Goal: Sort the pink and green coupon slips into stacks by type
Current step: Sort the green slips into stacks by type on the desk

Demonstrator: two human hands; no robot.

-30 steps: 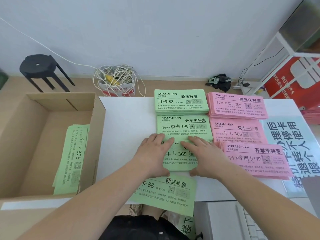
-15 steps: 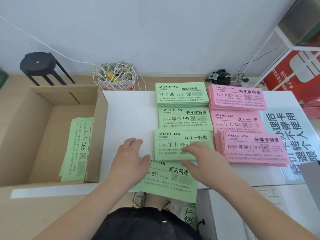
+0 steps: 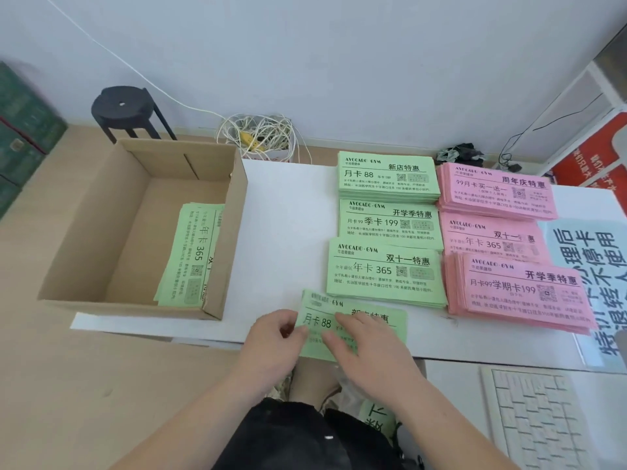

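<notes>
A loose green slip [image 3: 369, 320] marked "88" lies at the near edge of the white table [image 3: 288, 232]. My left hand [image 3: 271, 340] pinches its left edge. My right hand [image 3: 369, 347] rests on it with fingers stretched flat toward the left. Beyond it stand three green stacks: "365" [image 3: 383, 273], "199" [image 3: 390, 222] and "88" [image 3: 386, 178]. To their right are three pink stacks, near [image 3: 522, 293], middle [image 3: 492, 239] and far [image 3: 498, 191].
An open cardboard box [image 3: 142, 184] at the table's left holds more green "365" slips [image 3: 190, 256]. A blue printed sheet [image 3: 590, 266] lies at the right, a white keyboard [image 3: 536, 418] at the near right. A black stool [image 3: 125, 106] and a cable bundle [image 3: 258, 137] are behind.
Both hands drew back from the green "365" stack to the loose "88" slip at the near edge. The left hand now pinches it; the right lies on it.
</notes>
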